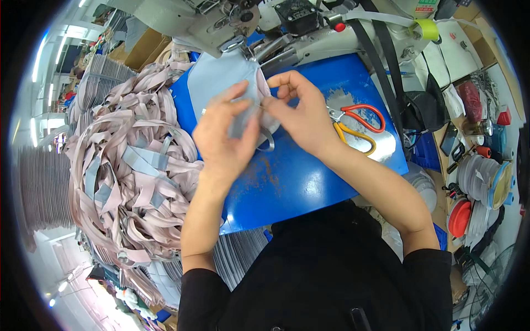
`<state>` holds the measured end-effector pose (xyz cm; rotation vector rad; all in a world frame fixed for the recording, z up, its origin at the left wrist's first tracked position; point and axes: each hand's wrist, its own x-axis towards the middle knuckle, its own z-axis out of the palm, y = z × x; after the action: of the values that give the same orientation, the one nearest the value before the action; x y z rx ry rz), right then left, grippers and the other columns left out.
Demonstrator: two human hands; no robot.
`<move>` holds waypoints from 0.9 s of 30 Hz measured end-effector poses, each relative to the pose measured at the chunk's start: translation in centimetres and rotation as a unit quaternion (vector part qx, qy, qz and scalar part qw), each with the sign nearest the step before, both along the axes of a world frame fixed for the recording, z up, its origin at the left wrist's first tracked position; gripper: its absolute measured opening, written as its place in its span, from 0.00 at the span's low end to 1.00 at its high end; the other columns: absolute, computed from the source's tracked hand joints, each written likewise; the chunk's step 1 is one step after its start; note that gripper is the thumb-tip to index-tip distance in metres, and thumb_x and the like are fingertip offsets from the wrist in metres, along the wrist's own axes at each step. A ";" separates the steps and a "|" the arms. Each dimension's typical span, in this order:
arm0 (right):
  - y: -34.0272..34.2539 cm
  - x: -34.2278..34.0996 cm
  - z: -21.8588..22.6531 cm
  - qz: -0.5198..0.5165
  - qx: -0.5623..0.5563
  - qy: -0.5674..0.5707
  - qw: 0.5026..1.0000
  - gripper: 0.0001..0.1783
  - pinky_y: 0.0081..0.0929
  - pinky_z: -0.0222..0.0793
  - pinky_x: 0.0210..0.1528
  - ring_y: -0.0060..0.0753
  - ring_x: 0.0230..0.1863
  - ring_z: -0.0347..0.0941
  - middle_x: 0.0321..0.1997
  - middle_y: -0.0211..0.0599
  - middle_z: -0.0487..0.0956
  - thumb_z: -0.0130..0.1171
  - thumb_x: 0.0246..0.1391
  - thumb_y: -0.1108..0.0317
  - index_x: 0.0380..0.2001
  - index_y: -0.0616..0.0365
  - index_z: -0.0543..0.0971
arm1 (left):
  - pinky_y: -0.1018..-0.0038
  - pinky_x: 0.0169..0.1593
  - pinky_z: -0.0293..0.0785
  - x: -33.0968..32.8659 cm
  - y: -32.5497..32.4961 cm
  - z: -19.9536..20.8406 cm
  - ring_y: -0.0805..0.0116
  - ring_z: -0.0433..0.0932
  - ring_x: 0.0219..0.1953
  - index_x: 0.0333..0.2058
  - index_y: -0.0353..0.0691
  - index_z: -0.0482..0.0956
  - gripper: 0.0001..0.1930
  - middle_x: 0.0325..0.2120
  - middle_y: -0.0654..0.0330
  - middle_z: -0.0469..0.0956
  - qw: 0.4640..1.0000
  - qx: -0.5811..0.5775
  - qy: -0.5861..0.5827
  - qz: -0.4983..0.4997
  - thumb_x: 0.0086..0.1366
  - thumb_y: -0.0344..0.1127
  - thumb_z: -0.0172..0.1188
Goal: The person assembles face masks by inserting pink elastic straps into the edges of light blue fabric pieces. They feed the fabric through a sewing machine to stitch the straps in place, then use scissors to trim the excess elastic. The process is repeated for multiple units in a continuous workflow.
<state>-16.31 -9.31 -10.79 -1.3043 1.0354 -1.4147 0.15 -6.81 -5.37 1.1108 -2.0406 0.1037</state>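
Note:
A light blue fabric piece (215, 77) with a pinkish edge lies under the head of a sewing machine (221, 25), on a blue work plate (309, 176). Over the fabric, my left hand (223, 132) has its fingers apart and somewhat blurred by motion. My right hand (303, 110) pinches the fabric's right edge between thumb and fingers. Below the hands, a narrow grey strip (268, 144) curls out from the fabric. To the right of my right hand lie scissors (349, 108) with one red and one yellow handle.
At left, a large heap of pink and grey-blue fabric strips (132, 182) borders the plate. Stacked grey pieces (44, 187) stand beyond it. Black straps (386, 71) hang at the right, near a bench holding tape rolls (499, 185) and small tools.

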 end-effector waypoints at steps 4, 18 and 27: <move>0.4 -0.3 -0.2 0.032 0.073 0.002 0.997 0.15 0.25 0.72 0.31 0.20 0.29 0.74 0.29 0.31 0.80 0.73 0.53 0.64 0.38 0.64 0.83 | 0.70 0.43 0.82 0.3 -0.8 0.8 0.57 0.88 0.39 0.33 0.36 0.81 0.09 0.41 0.51 0.88 0.999 -0.003 0.043 -0.012 0.55 0.19 0.71; -1.0 0.6 0.5 0.092 0.232 -0.224 0.942 0.11 0.20 0.76 0.31 0.17 0.33 0.78 0.32 0.28 0.83 0.69 0.61 0.66 0.40 0.63 0.87 | 0.69 0.40 0.74 -0.6 -3.2 2.5 0.63 0.85 0.39 0.34 0.40 0.83 0.08 0.38 0.62 0.88 0.983 -0.021 -0.177 -0.050 0.56 0.23 0.69; -3.3 3.0 1.2 0.022 0.272 -0.292 0.917 0.13 0.19 0.66 0.36 0.17 0.33 0.74 0.34 0.27 0.83 0.74 0.56 0.67 0.41 0.66 0.88 | 0.60 0.58 0.75 0.3 -0.3 -1.0 0.50 0.84 0.50 0.44 0.34 0.82 0.09 0.47 0.49 0.85 0.996 0.042 -0.050 -0.068 0.65 0.26 0.65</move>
<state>-13.36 -12.66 -9.63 -0.4494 0.8808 -1.2403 0.41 -7.07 -6.34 1.0313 -2.2214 0.0050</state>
